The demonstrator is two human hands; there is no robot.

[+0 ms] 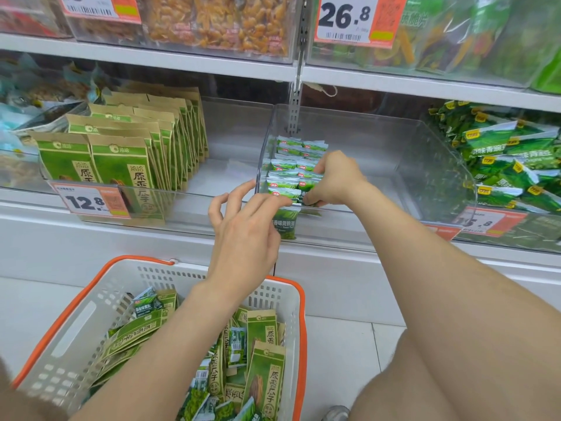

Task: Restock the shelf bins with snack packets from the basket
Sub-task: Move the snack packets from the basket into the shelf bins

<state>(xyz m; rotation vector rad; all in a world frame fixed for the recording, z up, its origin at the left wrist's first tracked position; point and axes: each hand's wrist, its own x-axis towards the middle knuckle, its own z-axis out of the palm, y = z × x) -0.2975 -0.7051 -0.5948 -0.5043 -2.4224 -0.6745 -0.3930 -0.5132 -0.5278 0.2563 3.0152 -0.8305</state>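
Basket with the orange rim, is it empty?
No, the basket holds a loose heap of green and brown snack packets.

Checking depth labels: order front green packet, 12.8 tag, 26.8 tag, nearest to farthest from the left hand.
From the left hand:
1. green packet, touching it, just right.
2. 12.8 tag, low, to the left.
3. 26.8 tag, high up, to the right.
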